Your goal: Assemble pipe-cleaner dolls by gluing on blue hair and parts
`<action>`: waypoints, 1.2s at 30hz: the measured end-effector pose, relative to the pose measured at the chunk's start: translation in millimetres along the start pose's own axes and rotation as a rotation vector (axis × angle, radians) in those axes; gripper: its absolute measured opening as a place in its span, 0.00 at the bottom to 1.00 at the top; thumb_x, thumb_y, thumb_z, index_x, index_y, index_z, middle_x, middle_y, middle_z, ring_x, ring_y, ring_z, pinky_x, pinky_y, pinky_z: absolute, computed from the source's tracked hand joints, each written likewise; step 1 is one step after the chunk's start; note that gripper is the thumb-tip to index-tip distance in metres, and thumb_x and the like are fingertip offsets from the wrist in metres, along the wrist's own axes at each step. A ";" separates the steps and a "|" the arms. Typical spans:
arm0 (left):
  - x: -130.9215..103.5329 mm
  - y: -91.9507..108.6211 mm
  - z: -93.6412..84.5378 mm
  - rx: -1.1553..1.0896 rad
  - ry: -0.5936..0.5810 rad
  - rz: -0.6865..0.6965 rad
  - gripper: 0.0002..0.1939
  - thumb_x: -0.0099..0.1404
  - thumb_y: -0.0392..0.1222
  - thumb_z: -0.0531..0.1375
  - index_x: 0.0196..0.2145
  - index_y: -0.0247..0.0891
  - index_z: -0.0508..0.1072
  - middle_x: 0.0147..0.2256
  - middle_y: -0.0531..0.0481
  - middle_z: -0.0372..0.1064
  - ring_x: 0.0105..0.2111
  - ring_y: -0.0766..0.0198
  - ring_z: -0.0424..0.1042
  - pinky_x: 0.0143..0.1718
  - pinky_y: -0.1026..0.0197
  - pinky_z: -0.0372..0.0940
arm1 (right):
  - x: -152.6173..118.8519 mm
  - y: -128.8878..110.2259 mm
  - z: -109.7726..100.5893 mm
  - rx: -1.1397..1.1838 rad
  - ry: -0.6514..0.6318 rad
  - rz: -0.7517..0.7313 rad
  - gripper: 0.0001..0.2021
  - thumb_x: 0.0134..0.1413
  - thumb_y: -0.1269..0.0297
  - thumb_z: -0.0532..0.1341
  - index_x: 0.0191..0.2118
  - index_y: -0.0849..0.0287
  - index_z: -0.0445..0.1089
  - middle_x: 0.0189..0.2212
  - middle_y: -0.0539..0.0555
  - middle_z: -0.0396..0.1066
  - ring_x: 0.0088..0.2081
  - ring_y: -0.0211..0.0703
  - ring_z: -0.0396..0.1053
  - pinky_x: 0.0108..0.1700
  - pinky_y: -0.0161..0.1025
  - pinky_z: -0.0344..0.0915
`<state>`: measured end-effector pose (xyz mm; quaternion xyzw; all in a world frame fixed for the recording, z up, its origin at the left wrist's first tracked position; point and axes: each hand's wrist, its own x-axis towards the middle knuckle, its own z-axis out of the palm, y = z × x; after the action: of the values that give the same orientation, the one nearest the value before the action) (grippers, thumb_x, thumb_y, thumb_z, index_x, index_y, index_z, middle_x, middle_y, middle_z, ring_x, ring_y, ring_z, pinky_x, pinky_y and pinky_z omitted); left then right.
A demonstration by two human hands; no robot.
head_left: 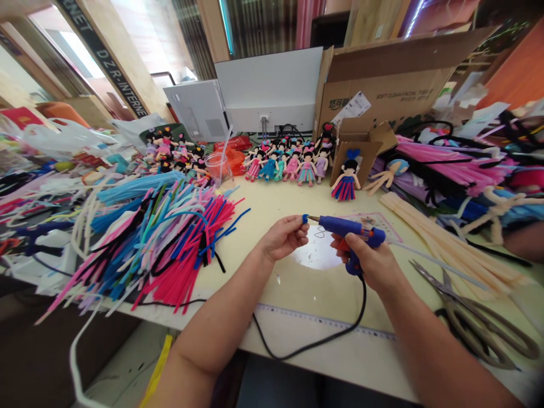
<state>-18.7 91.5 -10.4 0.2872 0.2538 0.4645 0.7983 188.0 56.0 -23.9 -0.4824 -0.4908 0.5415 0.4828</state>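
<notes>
One worktop [263, 198] carries one glue gun [352, 228], one small blue piece [305, 219], one printed ruler strip [314, 319] and one clear cup [216, 168]. Scissors [465, 306] number at least one pair; overlapping handles prevent a surer count. One red-and-blue-skirted doll [345, 186] stands singly; the dressed dolls [293, 165] in the central row number at least six, and those in the left cluster [165, 148] are too crowded to count. Monitors [272, 79]: two. Open cardboard boxes [395, 110]: two, one large, one small. Cream bundles [437, 238]: one.
</notes>
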 end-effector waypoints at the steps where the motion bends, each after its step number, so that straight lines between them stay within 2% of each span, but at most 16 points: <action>1: 0.1 0.1 0.0 -0.004 0.007 0.002 0.11 0.54 0.39 0.67 0.27 0.32 0.68 0.24 0.53 0.65 0.21 0.76 0.62 0.26 0.69 0.62 | -0.3 -0.1 -0.3 0.007 0.003 -0.001 0.19 0.48 0.46 0.63 0.36 0.58 0.76 0.30 0.55 0.75 0.25 0.38 0.69 0.24 0.34 0.64; 19: -0.3 0.2 -0.4 0.010 -0.004 0.004 0.12 0.53 0.40 0.68 0.27 0.31 0.69 0.24 0.53 0.66 0.21 0.76 0.62 0.26 0.69 0.61 | 0.4 -0.5 2.0 0.021 0.006 0.016 0.19 0.46 0.46 0.65 0.34 0.58 0.77 0.28 0.55 0.75 0.24 0.37 0.68 0.23 0.34 0.62; 28: 0.4 0.6 -1.9 0.030 -0.007 0.025 0.12 0.51 0.39 0.69 0.26 0.31 0.69 0.24 0.53 0.66 0.20 0.76 0.62 0.25 0.70 0.61 | -0.5 -4.9 4.0 0.031 0.045 0.062 0.20 0.42 0.45 0.67 0.32 0.59 0.77 0.27 0.54 0.75 0.23 0.35 0.67 0.23 0.32 0.63; 36: 2.1 0.9 -4.6 0.038 0.017 0.035 0.11 0.52 0.39 0.68 0.26 0.31 0.69 0.23 0.53 0.65 0.20 0.77 0.61 0.24 0.70 0.60 | -1.8 -7.4 5.8 0.069 0.038 0.045 0.20 0.40 0.45 0.68 0.31 0.59 0.77 0.26 0.54 0.75 0.23 0.36 0.67 0.22 0.32 0.64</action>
<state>-21.4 94.8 -13.3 0.3025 0.2644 0.4759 0.7824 182.7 54.2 -16.2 -0.4865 -0.4517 0.5594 0.4963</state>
